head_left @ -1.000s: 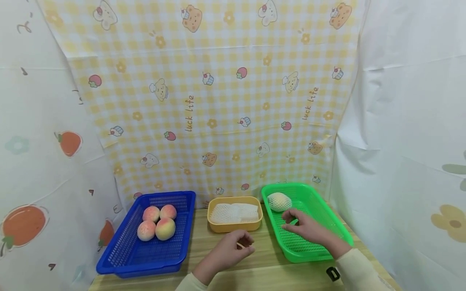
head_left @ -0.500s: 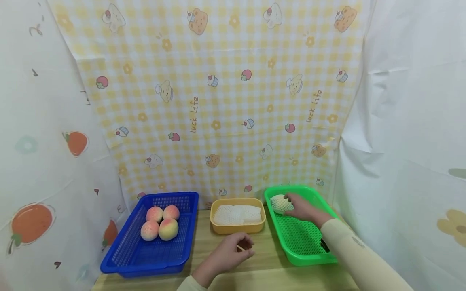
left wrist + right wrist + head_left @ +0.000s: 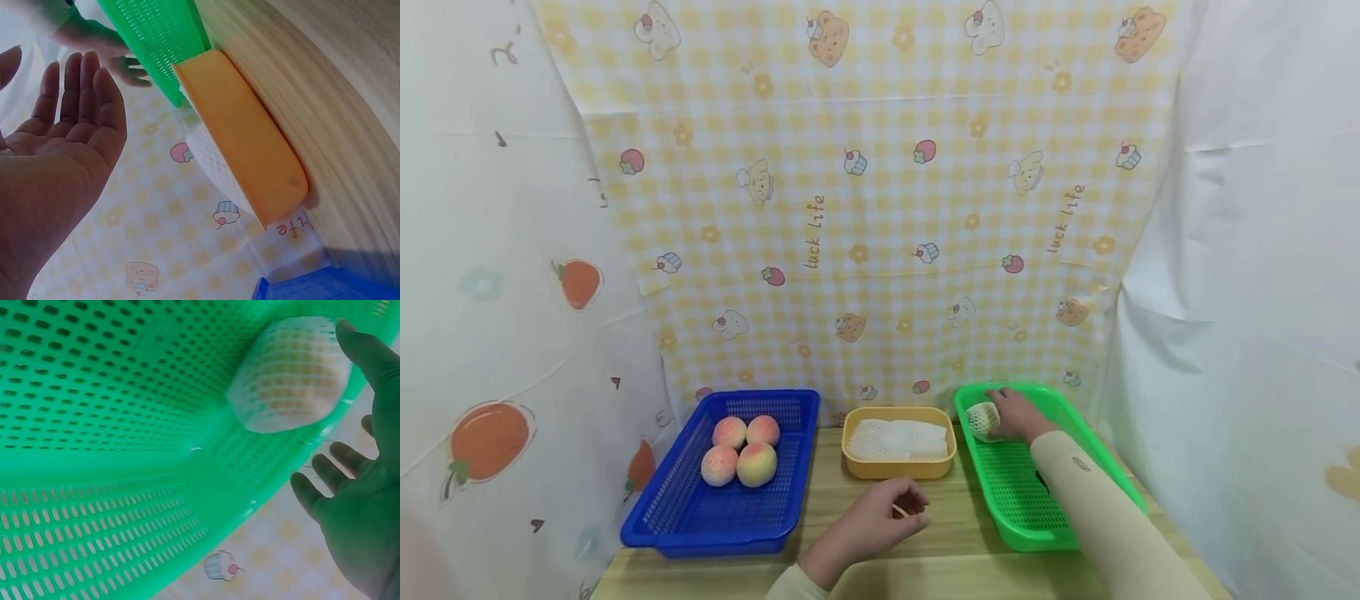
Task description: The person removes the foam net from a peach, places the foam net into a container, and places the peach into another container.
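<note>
A round fruit in white foam netting (image 3: 982, 422) lies in the back left corner of the green basket (image 3: 1022, 496). Beside it is my right hand (image 3: 1017, 415); in the right wrist view the thumb is at the netting's edge, and the other fingers are spread apart from it. Whether the thumb touches, I cannot tell. My left hand (image 3: 880, 521) hovers over the table in front of the yellow-orange container (image 3: 898, 469), holding nothing. Its fingers look loosely bent, and the left wrist view shows the palm (image 3: 56, 169) bare. White foam nets (image 3: 880, 440) fill that container.
To the left stands a blue basket (image 3: 722, 517) with several peaches (image 3: 756, 464) grouped in it. A checked cloth (image 3: 865, 208) hangs behind the containers, with white patterned cloths on both sides. Wooden table top (image 3: 917, 575) shows along the front.
My right hand has reached away from me, over the green basket, to the netted fruit. The left hand has stayed nearly in place. The head view has shifted slightly.
</note>
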Tool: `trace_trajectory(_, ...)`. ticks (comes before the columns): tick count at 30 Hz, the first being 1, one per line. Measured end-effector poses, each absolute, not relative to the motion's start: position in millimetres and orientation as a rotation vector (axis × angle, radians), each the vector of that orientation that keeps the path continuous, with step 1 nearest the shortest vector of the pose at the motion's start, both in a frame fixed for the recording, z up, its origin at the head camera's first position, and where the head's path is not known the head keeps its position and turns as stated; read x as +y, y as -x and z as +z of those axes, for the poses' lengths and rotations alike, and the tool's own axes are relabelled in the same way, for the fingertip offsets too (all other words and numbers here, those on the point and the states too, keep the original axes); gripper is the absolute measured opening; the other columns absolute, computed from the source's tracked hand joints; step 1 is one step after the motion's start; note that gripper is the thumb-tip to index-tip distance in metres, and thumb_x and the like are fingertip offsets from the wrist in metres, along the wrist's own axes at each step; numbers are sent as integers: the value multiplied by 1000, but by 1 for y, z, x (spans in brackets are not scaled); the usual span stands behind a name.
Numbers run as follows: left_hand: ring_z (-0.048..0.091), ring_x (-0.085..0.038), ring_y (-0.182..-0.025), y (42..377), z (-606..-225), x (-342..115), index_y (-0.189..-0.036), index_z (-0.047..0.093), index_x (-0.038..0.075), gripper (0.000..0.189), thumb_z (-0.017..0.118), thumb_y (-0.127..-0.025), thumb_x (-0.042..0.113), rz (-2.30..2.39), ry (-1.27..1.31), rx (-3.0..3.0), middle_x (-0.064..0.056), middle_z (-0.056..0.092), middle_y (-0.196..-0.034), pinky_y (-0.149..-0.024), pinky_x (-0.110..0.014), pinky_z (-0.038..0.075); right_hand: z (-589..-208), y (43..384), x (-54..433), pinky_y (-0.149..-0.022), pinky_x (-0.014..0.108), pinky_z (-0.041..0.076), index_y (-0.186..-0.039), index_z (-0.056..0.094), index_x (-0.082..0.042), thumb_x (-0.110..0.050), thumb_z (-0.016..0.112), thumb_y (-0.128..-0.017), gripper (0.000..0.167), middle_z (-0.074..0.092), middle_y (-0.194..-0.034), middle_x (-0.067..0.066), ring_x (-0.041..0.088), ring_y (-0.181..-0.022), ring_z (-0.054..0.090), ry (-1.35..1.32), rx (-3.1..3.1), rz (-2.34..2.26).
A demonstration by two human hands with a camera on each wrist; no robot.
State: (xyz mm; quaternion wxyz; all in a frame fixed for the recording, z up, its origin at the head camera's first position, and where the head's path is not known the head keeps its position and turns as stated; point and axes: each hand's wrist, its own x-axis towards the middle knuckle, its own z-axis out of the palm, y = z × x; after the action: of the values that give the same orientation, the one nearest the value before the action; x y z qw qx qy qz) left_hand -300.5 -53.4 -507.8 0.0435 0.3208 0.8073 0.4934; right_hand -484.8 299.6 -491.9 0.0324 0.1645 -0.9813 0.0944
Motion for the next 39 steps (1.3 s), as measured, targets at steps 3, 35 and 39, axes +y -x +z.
trace_trajectory(3,68,-5,-101,301,-506,-57,-114,74,18,11,79,-105,21,1503,-968,2475,0,75,-112,-87,-27,59,-503,496,300,-115,74,42,-165,44,1,-29,96,-87,99,45,-161,35,62,-147,42,-496,-3024,263)
trace_trajectory(35,68,-7,-102,300,-493,-75,-115,75,18,11,78,-105,23,1537,-905,2489,7,73,-109,-88,-28,58,-509,501,301,-78,56,55,-152,47,7,-18,87,-78,88,44,-129,36,46,-108,51,-407,-2889,686)
trace_trajectory(39,69,-9,-103,300,-492,-82,-116,74,19,11,77,-106,23,1536,-896,2493,6,73,-110,-88,-28,58,-494,478,297,-74,51,53,-156,45,8,-18,85,-78,91,45,-127,34,41,-104,50,-432,-2856,712)
